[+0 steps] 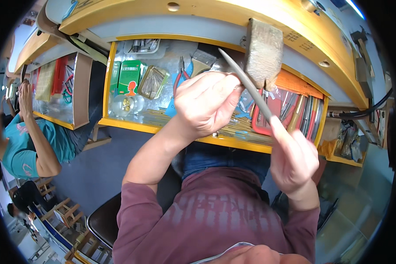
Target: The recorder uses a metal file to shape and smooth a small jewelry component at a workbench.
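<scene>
Several things lie at the left of the open drawer [141, 125]: a green box [130, 75], a clear case of thin metal pieces [153, 82] and red-handled pliers [182, 69]. Right of these, the left hand [207, 103] is closed in a pinch, thumb against curled fingers; anything small between the fingertips is hidden, so I cannot tell what it has hold of. A grey file [253, 90] slants just past those fingertips, tapered tip up and to the left, crossing in view the lower left corner of the wooden block [264, 50] that juts from the desk [207, 9]. Bracing the pinching fingers on the block would likely steady them; whether they touch it is unclear. At the file's lower end, the right hand [297, 160] is curled shut around it, forefinger stretched along its length. That grip looks well suited to guiding the angle; light, even strokes, with the left fingertips clear of the file's face, should serve best.
</scene>
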The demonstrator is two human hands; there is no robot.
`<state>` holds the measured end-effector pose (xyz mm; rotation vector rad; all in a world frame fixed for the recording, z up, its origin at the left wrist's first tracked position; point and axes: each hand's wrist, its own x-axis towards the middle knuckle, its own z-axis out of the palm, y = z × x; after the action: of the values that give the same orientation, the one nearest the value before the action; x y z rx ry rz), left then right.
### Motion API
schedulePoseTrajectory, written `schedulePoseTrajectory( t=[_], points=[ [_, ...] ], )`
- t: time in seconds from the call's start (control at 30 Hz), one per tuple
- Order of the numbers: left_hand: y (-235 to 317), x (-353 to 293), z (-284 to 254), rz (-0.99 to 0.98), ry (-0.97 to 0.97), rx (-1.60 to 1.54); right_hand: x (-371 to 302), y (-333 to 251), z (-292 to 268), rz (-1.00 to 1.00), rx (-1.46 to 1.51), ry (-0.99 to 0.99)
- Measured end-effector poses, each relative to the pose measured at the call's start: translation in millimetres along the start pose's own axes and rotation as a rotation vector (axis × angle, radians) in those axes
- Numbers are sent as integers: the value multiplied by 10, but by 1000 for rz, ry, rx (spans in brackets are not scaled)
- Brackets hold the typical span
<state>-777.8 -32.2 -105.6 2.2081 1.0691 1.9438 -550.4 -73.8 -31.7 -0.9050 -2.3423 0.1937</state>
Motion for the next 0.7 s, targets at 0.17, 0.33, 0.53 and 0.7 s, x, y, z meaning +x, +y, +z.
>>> schedulePoseTrajectory(
  t=[0.17, 0.33, 0.53, 0.7],
  points=[
    [20, 17, 14, -29, 11, 18, 173, -29, 17, -28, 77, 134],
    [34, 6, 18, -54, 15, 7, -159, 18, -80, 7, 68, 119],
    [14, 19, 15, -9, 37, 10, -335, 30, -120, 70, 43, 17],
    [30, 2, 6, -34, 25, 10, 85, -15, -33, -15, -38, -47]
  ],
)
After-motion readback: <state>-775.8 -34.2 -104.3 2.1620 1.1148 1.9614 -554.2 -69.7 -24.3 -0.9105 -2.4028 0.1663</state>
